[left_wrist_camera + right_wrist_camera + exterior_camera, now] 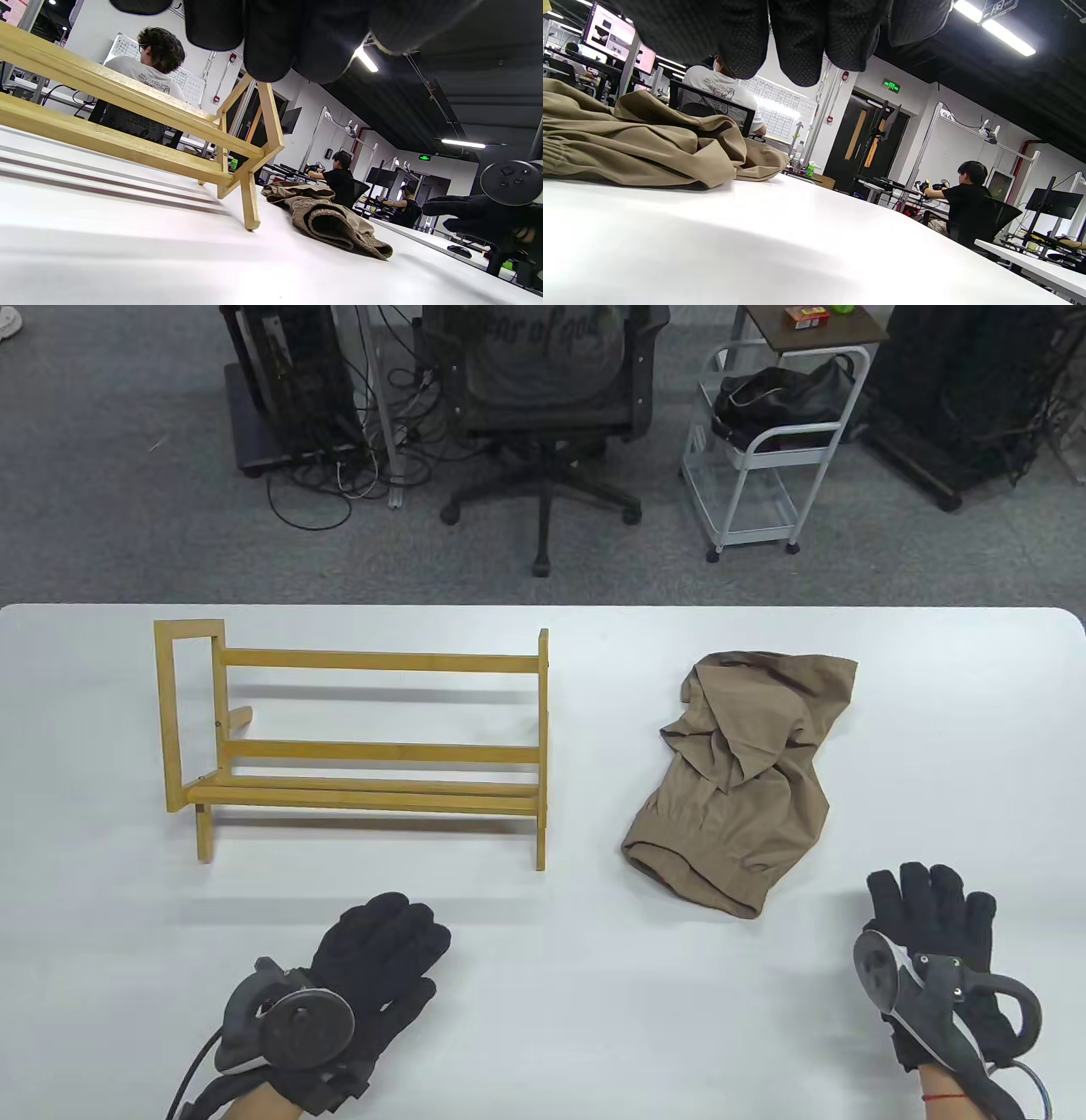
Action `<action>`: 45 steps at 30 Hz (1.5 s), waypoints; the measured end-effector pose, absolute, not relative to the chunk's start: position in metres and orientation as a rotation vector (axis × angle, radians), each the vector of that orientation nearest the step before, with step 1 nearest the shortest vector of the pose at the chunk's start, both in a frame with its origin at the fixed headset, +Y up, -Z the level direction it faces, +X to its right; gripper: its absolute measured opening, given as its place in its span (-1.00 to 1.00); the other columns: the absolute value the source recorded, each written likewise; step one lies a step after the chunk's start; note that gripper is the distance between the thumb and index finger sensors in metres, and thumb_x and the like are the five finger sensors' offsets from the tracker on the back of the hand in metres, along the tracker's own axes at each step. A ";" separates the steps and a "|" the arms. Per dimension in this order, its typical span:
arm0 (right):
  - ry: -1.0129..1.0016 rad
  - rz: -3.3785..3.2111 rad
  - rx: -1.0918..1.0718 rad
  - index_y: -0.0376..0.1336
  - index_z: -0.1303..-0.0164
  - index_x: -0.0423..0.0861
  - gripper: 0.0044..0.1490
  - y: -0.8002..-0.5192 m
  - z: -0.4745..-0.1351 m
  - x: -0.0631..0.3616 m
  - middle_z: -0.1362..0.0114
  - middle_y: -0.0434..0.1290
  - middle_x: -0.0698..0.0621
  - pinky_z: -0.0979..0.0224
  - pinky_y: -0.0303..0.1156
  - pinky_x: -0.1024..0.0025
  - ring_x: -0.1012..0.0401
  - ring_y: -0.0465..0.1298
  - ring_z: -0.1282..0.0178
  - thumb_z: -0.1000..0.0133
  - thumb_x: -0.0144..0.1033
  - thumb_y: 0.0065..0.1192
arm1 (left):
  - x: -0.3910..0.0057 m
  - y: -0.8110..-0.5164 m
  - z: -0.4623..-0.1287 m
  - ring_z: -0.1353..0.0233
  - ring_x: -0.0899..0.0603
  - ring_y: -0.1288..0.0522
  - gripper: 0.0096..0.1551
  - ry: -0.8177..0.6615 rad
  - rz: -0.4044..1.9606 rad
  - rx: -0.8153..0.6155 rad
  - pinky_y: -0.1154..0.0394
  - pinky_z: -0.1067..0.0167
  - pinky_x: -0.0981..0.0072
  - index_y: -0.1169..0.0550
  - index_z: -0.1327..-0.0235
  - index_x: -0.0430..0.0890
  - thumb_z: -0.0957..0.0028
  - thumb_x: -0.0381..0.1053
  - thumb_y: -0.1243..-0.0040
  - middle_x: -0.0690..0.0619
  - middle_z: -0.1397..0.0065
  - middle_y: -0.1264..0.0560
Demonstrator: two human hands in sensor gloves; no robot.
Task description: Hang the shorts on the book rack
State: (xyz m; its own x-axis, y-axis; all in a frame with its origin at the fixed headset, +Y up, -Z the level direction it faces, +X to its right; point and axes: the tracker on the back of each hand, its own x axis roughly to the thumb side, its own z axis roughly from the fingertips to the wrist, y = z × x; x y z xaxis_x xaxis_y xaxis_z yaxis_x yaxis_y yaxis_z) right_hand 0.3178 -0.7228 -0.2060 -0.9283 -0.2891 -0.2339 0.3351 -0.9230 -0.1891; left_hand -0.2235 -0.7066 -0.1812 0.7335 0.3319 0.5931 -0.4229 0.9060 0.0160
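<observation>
The crumpled tan fabric shorts [740,780] lie just beyond and left of my right hand [933,937], long axis running near to far, waistband nearest. My left hand [373,971] sits near the slatted bamboo book rack [365,742], well left of them. Both grips flat, holding nothing. Bare white surface [594,984] lies between.

Beyond the white table [543,1035], a black office chair [547,398] stands on grey carpet. To its right a white cart [768,466] holds a black bag [785,403]. Tangled cables [339,466] lie left of the chair.
</observation>
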 end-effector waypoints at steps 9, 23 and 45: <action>0.304 -2.784 0.283 0.12 -0.46 0.31 -0.29 -0.723 -0.206 0.316 -0.71 0.17 0.15 -0.75 0.06 0.01 0.08 0.13 -0.76 -0.04 0.14 0.02 | -0.225 -0.706 -0.181 -0.60 -0.32 -0.27 -0.37 -0.618 0.422 0.158 -0.19 -0.38 -0.33 -0.51 -0.38 0.06 -0.04 0.21 -0.08 0.00 -0.57 -0.42; 0.388 -2.818 0.262 0.13 -0.46 0.30 -0.29 -0.707 -0.208 0.304 -0.71 0.18 0.14 -0.74 0.07 0.00 0.08 0.15 -0.76 -0.04 0.15 0.03 | -0.227 -0.706 -0.181 -0.60 -0.32 -0.27 -0.37 -0.602 0.432 0.163 -0.19 -0.38 -0.33 -0.51 -0.38 0.06 -0.04 0.21 -0.08 0.00 -0.57 -0.41; 0.438 -2.756 -0.034 0.11 -0.47 0.32 -0.29 -0.690 -0.235 0.212 -0.72 0.18 0.17 -0.74 0.10 0.01 0.10 0.16 -0.77 -0.05 0.16 0.01 | -0.226 -0.706 -0.179 -0.60 -0.31 -0.28 -0.38 -0.609 0.424 0.174 -0.19 -0.38 -0.34 -0.52 -0.37 0.06 -0.04 0.21 -0.08 0.00 -0.57 -0.42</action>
State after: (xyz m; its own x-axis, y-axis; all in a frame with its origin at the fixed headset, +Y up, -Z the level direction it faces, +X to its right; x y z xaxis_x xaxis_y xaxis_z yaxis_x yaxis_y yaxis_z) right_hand 0.2124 -0.6900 -0.2346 -0.9388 -0.3432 -0.0307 0.3358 -0.8912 -0.3049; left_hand -0.2256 -0.7060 -0.1793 0.7380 0.3334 0.5868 -0.4344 0.9000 0.0350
